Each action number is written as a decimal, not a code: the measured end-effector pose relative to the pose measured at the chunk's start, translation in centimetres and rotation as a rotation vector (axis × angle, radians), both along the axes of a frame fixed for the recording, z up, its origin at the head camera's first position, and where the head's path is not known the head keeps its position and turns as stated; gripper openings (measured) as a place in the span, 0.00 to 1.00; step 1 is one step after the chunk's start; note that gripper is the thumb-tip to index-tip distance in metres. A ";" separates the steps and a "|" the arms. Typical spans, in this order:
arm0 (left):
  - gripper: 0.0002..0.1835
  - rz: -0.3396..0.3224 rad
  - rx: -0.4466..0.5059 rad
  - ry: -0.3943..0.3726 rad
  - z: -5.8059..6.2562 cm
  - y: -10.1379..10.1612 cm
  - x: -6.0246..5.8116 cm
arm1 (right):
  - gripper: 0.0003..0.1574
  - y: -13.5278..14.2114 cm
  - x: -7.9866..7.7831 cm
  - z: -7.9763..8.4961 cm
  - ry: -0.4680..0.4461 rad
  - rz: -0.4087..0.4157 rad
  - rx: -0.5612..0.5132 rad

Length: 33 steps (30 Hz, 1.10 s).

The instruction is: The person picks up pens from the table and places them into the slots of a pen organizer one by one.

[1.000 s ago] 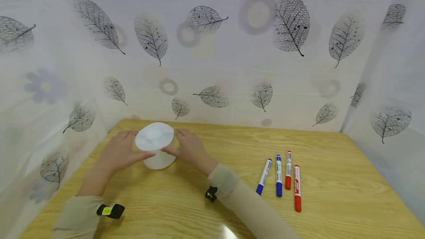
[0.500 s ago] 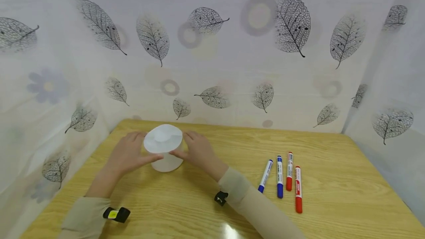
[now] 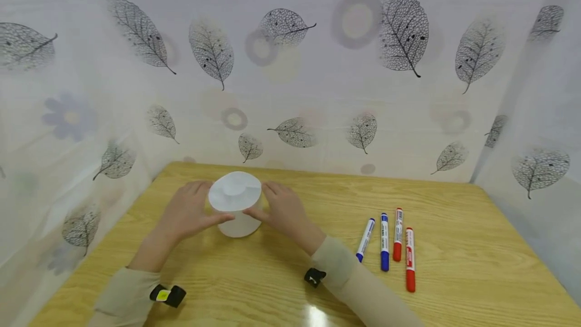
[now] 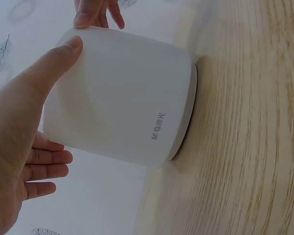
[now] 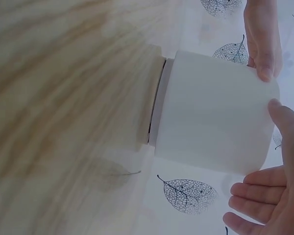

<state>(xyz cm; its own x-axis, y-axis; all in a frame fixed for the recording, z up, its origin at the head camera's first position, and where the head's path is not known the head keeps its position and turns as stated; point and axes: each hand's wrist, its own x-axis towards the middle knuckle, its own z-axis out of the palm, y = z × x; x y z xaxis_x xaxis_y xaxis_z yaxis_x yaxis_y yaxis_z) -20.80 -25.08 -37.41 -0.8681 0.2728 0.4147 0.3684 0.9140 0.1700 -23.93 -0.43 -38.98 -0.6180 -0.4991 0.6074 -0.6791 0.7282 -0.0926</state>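
A white cylindrical pen holder (image 3: pixel 240 225) stands upright on the wooden table, its slanted round opening facing the head camera. My left hand (image 3: pixel 183 212) holds its left side, the thumb on the front of the wall and the other fingers toward the far side. From the right, my right hand (image 3: pixel 290 213) holds it the same way, so the two thumbs point at each other near the rim. Grey lettering is printed low on the pen holder (image 4: pixel 122 93) in the left wrist view. Its base (image 5: pixel 161 103) sits right at the tabletop in the right wrist view.
Two blue-capped markers (image 3: pixel 385 241) and two red-capped markers (image 3: pixel 410 259) lie on the table (image 3: pixel 472 246) to the right, beyond my right forearm. A leaf-patterned curtain (image 3: pixel 308 90) rises behind the table and along both sides.
Both hands have moved the pen holder rightward along the table, and it stays upright. The markers lie as before, and the head view has shifted slightly.
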 end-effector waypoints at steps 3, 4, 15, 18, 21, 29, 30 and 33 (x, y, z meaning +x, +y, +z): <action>0.49 -0.003 -0.001 0.005 0.0 0.4 0.1 | 0.46 0.4 0.3 0.1 -0.003 0.005 -0.003; 0.49 -0.005 0.000 0.008 0.0 0.5 0.1 | 0.46 0.6 0.4 0.1 -0.007 0.004 -0.003; 0.51 -0.011 -0.017 0.022 -0.1 2.5 0.2 | 0.46 2.4 1.0 0.0 0.012 -0.016 -0.008; 0.51 -0.016 -0.014 0.031 -0.1 2.9 0.3 | 0.45 2.9 1.3 0.1 0.022 -0.006 -0.017; 0.51 -0.023 -0.015 0.053 -0.1 3.3 0.5 | 0.45 3.4 1.5 0.2 0.029 0.003 -0.021; 0.51 -0.042 0.009 0.093 0.0 5.0 0.7 | 0.45 5.1 2.1 0.6 0.014 -0.008 -0.049; 0.51 -0.045 0.012 0.095 0.0 5.2 0.7 | 0.45 5.4 2.2 0.7 0.008 -0.008 -0.054; 0.51 -0.060 0.016 0.097 -0.1 5.8 0.9 | 0.45 6.1 2.5 0.6 0.005 0.001 -0.062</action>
